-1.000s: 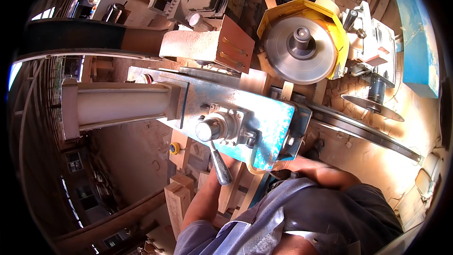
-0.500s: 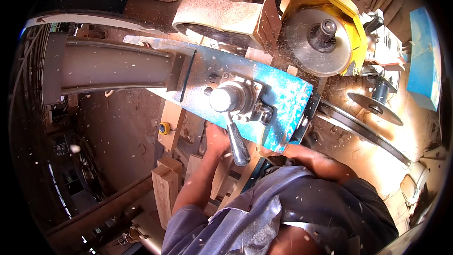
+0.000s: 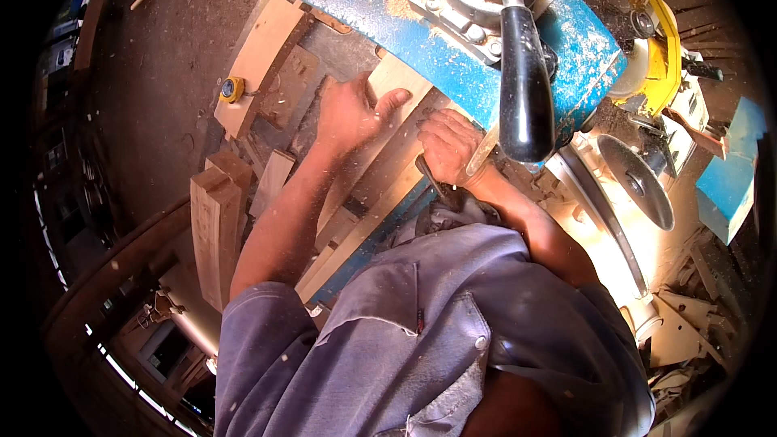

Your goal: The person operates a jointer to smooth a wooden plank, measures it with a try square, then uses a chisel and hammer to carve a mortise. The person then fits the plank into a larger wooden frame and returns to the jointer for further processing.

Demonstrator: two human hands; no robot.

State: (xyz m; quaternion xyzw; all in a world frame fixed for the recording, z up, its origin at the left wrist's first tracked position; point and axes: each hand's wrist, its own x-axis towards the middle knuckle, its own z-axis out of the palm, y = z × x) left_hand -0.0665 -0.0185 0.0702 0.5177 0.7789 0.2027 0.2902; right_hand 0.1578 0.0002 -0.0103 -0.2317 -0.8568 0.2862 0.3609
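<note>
My left hand [image 3: 350, 113] grips the left edge of a pale wooden board [image 3: 398, 87], its thumb lying along the top face. The board slants under the blue machine head [image 3: 477, 85], where its far end is hidden. Just right of the board, my right hand [image 3: 452, 146] is closed with the fingers curled, and what it holds is hidden. A dark curved handle [image 3: 429, 171] shows below that hand. Above it, a black-gripped lever [image 3: 526, 85] hangs from the machine head.
A yellow tape measure [image 3: 231, 89] rests on a wood piece [image 3: 263, 53] at left. Wooden blocks [image 3: 217, 226] stand nearer me. At right are a metal disc [image 3: 635, 182], a yellow guard [image 3: 668, 40] and a blue panel [image 3: 732, 170]. Wood chips fly about.
The view has shifted, so the machine head sits higher and farther right. Both hands, largely hidden beneath it before, now show. The left thumb lies on the board.
</note>
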